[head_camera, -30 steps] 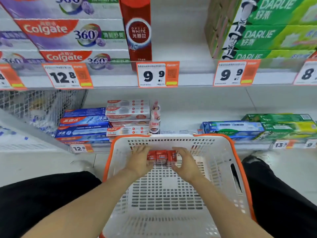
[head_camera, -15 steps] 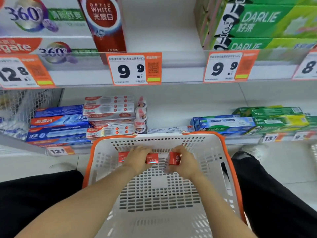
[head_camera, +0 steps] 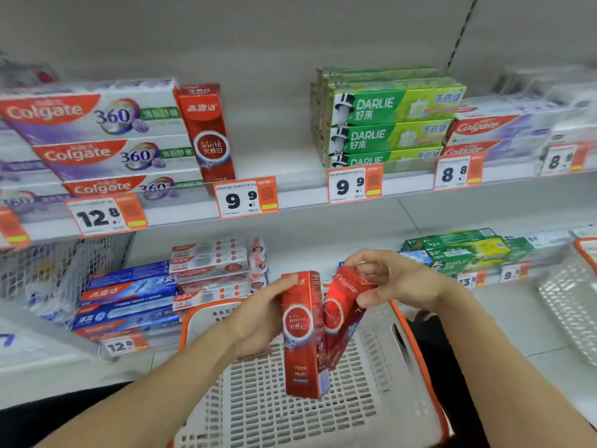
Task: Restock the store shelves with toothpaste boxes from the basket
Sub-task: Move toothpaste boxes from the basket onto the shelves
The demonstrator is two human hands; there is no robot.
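My left hand (head_camera: 258, 313) grips a red Optic White toothpaste box (head_camera: 302, 337), held upright above the white basket (head_camera: 268, 412) with the orange rim. My right hand (head_camera: 395, 279) holds a second red toothpaste box (head_camera: 344, 305), tilted and leaning against the first. The basket's floor below the boxes shows no other boxes. On the upper shelf (head_camera: 290, 176) one matching red box (head_camera: 206, 137) stands upright above the 9.9 price tag (head_camera: 245, 197), with open space to its right.
Purple Colgate 360 boxes (head_camera: 97, 134) are stacked left of the red box, green Darlie boxes (head_camera: 387, 124) to the right. The lower shelf holds blue (head_camera: 129, 299) and white-red boxes (head_camera: 210, 266). A wire rack (head_camera: 61, 270) is at left, another basket (head_camera: 575, 295) at right.
Both hands lifted the red boxes up out of the basket and turned them upright. My view tilted upward, so more of the upper shelf shows.
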